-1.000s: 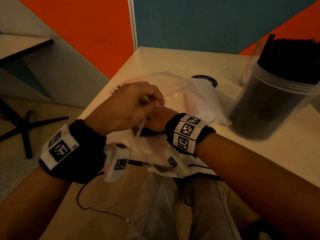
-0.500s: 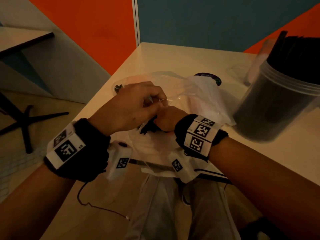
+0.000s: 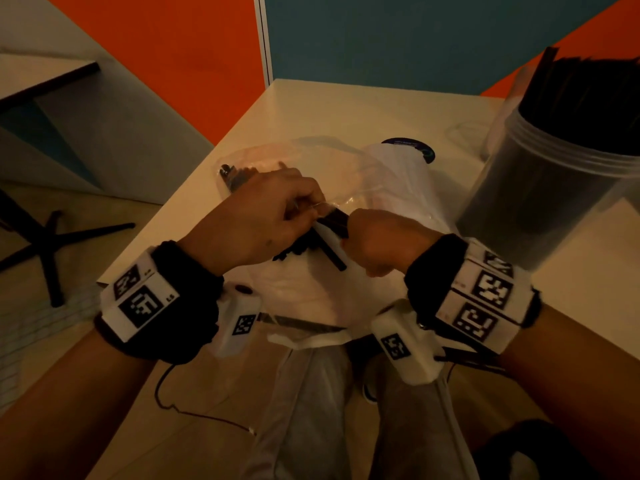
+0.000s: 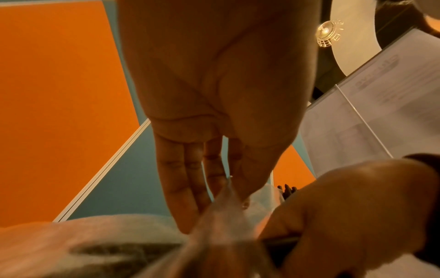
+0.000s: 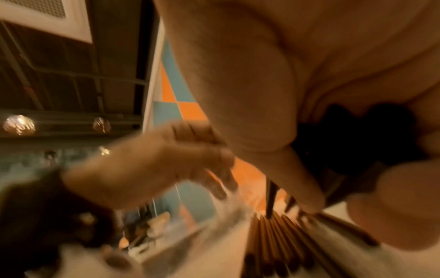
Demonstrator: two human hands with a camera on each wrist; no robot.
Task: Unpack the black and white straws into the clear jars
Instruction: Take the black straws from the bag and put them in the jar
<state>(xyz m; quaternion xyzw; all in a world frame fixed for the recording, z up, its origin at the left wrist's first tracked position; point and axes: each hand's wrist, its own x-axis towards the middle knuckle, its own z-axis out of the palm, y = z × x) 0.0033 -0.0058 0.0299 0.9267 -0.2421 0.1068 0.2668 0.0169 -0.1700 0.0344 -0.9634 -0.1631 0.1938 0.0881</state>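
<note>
A clear plastic bag (image 3: 349,174) lies on the cream table (image 3: 339,109), with black straws (image 3: 239,174) showing inside at its far left end. My left hand (image 3: 273,216) pinches the bag's open edge (image 4: 228,199). My right hand (image 3: 377,240) grips a bundle of black straws (image 3: 332,237) that sticks out of the bag mouth; the right wrist view shows the bundle (image 5: 357,135) in its fist and more straws (image 5: 281,237) below. A clear jar (image 3: 540,188) full of black straws stands at the right.
A second, smaller clear container (image 3: 498,133) stands behind the jar. A round dark-rimmed lid or disc (image 3: 415,148) lies behind the bag. White plastic (image 3: 311,292) lies under my hands at the table's near edge. A dark stand's legs (image 3: 45,244) spread on the floor at left.
My right hand has drawn back toward the right, and a bundle of black straws has come out of the bag mouth. The left hand keeps its pinch on the bag edge.
</note>
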